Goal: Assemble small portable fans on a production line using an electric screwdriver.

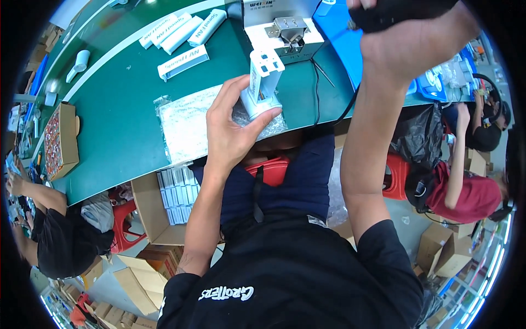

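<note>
My left hand (230,129) is closed round the lower part of a white plastic housing (265,77), thumb on one side and fingers on the other. This housing stands upright on its round base, its top showing square cut-outs. Raised close to the camera at the upper right is my right hand (422,41). A black object (405,12) with a small dark metal tip lies in its grip, cut off by the picture's edge; its kind is hard to make out. Under the housing, clear bubble wrap and a white sheet (189,123) cover the green table (120,120).
Beyond the housing sits a terminal-like metal device (290,33) on a box stand, with black cables beside it. White printed housings (183,60) lie at the far left. A blue mat (339,49) is to the right. Co-workers (466,192) sit on both sides; an open carton (150,208) stands below.
</note>
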`<control>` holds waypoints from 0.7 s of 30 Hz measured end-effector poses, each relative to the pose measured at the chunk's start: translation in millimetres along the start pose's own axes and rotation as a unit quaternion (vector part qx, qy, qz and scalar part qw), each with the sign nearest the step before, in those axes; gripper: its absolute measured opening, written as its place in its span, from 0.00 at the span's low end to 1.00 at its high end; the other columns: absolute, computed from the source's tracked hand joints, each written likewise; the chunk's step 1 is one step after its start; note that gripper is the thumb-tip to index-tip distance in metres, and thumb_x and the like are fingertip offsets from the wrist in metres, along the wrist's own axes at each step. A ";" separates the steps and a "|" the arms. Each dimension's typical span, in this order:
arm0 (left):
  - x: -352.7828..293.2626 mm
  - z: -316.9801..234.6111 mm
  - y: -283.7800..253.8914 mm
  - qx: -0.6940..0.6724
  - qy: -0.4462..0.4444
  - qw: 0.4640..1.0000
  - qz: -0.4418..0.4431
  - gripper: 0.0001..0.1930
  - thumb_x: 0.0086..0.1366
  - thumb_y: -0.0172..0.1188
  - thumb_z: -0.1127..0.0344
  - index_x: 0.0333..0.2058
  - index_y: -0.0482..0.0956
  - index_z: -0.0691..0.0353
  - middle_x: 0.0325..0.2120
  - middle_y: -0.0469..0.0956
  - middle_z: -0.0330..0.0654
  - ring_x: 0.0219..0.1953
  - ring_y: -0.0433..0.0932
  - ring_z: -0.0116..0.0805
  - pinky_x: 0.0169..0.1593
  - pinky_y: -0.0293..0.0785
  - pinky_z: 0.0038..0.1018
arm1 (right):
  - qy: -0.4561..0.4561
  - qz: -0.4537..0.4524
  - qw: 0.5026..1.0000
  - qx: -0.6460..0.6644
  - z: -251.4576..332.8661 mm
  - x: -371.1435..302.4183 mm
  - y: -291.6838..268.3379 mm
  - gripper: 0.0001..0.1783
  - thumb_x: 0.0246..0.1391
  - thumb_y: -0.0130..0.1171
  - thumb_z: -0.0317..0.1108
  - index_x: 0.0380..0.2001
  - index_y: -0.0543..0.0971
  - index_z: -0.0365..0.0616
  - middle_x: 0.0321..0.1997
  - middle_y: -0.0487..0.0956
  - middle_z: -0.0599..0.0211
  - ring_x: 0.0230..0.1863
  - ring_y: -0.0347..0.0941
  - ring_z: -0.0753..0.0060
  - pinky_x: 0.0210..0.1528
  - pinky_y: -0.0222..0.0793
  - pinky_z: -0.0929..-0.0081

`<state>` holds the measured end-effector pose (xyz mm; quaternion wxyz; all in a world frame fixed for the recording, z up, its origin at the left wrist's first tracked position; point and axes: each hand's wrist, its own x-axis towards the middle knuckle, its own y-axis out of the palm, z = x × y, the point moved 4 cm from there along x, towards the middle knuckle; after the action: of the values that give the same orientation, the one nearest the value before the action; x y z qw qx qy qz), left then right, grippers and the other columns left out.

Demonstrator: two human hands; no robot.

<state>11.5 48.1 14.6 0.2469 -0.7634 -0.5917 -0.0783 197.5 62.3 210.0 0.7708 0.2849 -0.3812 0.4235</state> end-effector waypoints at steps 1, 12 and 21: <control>0.5 -0.2 0.1 -0.002 0.000 1.000 0.001 0.30 0.52 0.81 0.66 0.53 0.81 0.67 0.47 0.83 0.48 0.47 0.84 0.41 0.50 0.78 0.32 | -0.011 0.000 1.000 0.007 -0.8 5.6 4.3 0.40 0.63 0.44 0.79 0.31 0.73 0.48 0.14 0.69 0.76 0.10 0.66 0.82 0.10 0.65 0.84; 5.5 -1.2 -0.7 -0.010 0.009 1.000 -0.001 0.31 0.52 0.81 0.65 0.53 0.81 0.68 0.48 0.82 0.50 0.48 0.84 0.42 0.51 0.79 0.32 | -0.133 0.108 0.985 0.018 -40.3 23.9 28.1 0.41 0.69 0.39 0.75 0.20 0.72 0.50 0.12 0.69 0.73 0.08 0.65 0.82 0.10 0.62 0.82; 3.1 6.5 -1.9 0.005 0.015 0.999 -0.043 0.31 0.52 0.82 0.67 0.53 0.80 0.70 0.49 0.82 0.51 0.48 0.83 0.42 0.52 0.78 0.33 | 0.370 -0.036 0.794 0.481 -23.9 4.7 32.0 0.40 0.67 0.39 0.78 0.27 0.71 0.49 0.11 0.67 0.75 0.08 0.64 0.83 0.09 0.63 0.83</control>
<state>9.5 54.3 10.8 0.2563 -0.7349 -0.6203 -0.0972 179.5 97.9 204.6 0.6312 0.4537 0.1963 0.5976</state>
